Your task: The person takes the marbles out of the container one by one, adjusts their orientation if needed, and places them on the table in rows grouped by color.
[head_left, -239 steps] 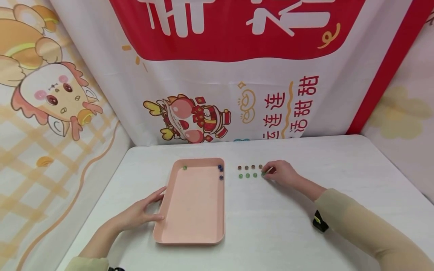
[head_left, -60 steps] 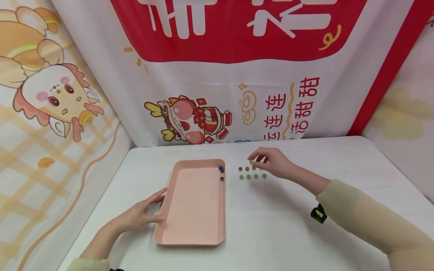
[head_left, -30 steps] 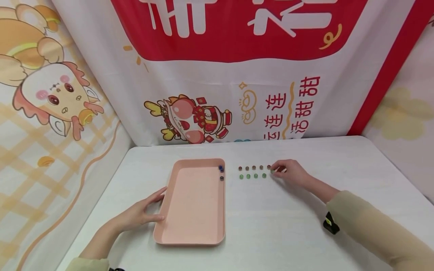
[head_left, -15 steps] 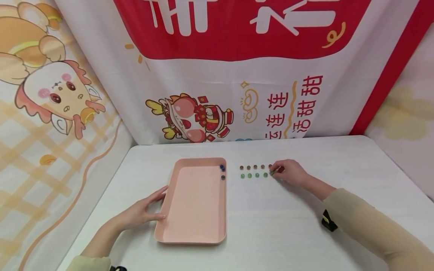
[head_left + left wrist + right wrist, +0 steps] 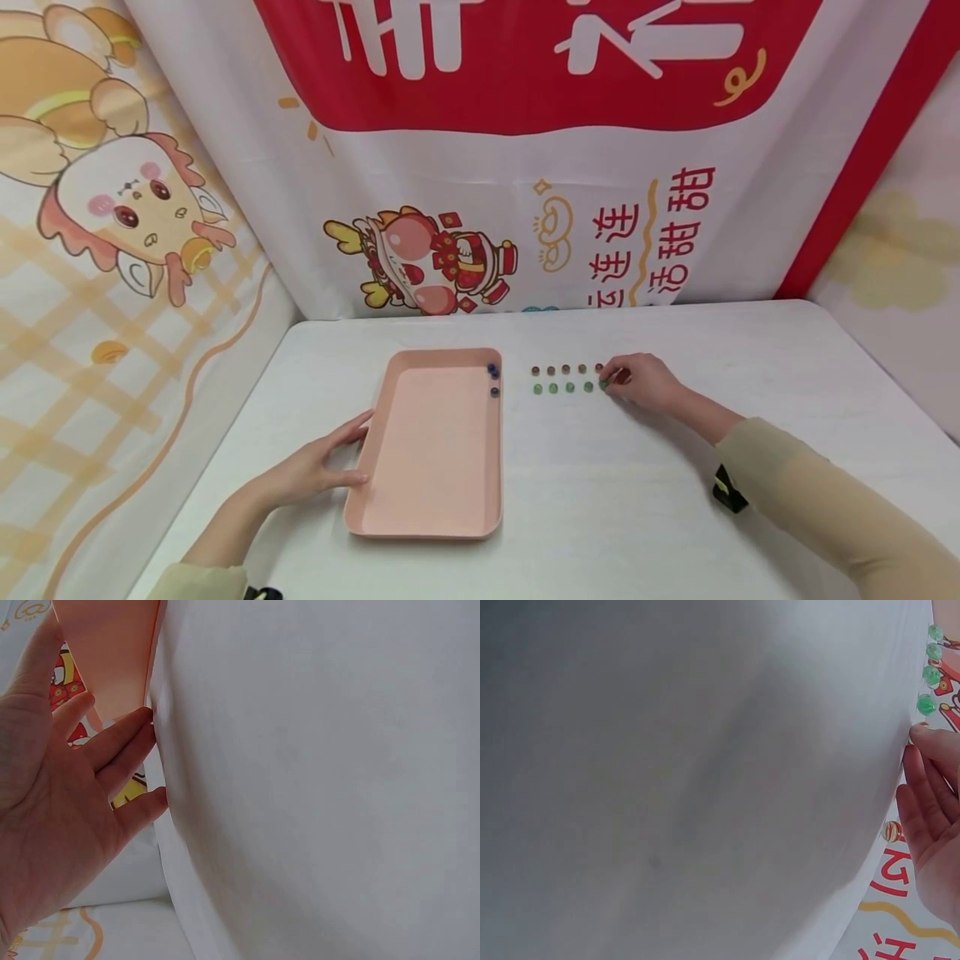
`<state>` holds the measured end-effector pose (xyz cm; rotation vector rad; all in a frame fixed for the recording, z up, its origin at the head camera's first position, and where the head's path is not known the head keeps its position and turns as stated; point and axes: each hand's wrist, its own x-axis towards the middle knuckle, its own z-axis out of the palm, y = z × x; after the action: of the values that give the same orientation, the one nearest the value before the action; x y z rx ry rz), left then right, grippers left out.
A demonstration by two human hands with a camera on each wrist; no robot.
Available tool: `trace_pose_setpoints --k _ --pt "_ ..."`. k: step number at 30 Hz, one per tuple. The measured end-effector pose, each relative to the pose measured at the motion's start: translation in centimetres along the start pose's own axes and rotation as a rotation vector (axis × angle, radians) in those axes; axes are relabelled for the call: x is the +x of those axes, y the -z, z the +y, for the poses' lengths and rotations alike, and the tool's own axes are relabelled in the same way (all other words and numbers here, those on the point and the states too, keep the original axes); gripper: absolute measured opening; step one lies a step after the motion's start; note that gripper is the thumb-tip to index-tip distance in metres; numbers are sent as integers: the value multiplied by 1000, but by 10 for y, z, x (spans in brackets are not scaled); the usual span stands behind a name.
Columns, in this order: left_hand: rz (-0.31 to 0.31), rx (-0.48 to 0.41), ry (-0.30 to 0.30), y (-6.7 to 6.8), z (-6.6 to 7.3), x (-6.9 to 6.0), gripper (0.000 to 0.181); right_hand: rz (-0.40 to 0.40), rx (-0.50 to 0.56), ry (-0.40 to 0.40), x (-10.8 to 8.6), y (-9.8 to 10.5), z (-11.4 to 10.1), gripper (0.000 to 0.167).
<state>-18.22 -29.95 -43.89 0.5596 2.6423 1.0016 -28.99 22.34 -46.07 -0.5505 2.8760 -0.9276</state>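
My right hand (image 5: pixel 643 382) pinches a green glass marble (image 5: pixel 603 384) at the right end of a row of green marbles (image 5: pixel 570 387) on the table. In the right wrist view, the thumb and fingers partly hide that marble, with green marbles (image 5: pixel 931 675) beyond the thumb. A row of brown marbles (image 5: pixel 566 368) runs just behind the green one, and a brown striped marble (image 5: pixel 892 831) shows beside the fingers. My left hand (image 5: pixel 315 473) rests against the left side of the pink tray (image 5: pixel 420 525), fingers extended and spread along its edge.
Three dark blue marbles (image 5: pixel 494 392) lie along the tray's inner right wall, near its far corner. Behind the white table (image 5: pixel 637 517) hangs a printed cloth (image 5: pixel 465 167), with a patterned cloth (image 5: pixel 112 350) at the left.
The green marble once at the tray's far left corner is gone. My right hand has carried a green marble over the rows to the green row's right end. My left hand stays at the tray.
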Motion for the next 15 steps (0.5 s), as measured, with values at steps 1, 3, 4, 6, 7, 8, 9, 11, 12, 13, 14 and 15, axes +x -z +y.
trace_pose_setpoints --k 1,3,4,6,7,8,9,11,12,13,14,15 --pt "-1 -1 7 0 0 0 92 2 0 -2 0 0 0 14" --pt "-2 -6 12 -1 -1 1 92 4 1 1 0 0 1 14" --pt "-2 -11 18 -1 -2 1 92 5 1 4 0 0 1 14" --pt "-4 -12 20 -1 -2 1 92 8 1 9 -1 0 1 15" --pt "-4 -11 22 -1 -3 2 92 7 0 12 -1 0 1 16" --pt "-5 -12 24 -1 -3 2 92 4 3 10 -2 0 0 17" --pt "-5 -11 28 -1 -3 2 92 0 2 9 -2 0 0 18" --pt "-8 -8 34 -1 -4 2 92 -12 12 1 -3 2 -2 21" --pt "-7 -5 35 -1 -4 2 92 -15 17 -7 -3 3 -3 23" --pt "-6 -5 35 -1 -3 2 92 -16 22 -10 -3 5 -5 24" --pt "-7 -3 34 -1 -3 2 92 -13 25 -9 -3 7 -7 25" --pt "-5 -1 31 0 -3 2 92 -7 25 0 -2 9 -10 25"
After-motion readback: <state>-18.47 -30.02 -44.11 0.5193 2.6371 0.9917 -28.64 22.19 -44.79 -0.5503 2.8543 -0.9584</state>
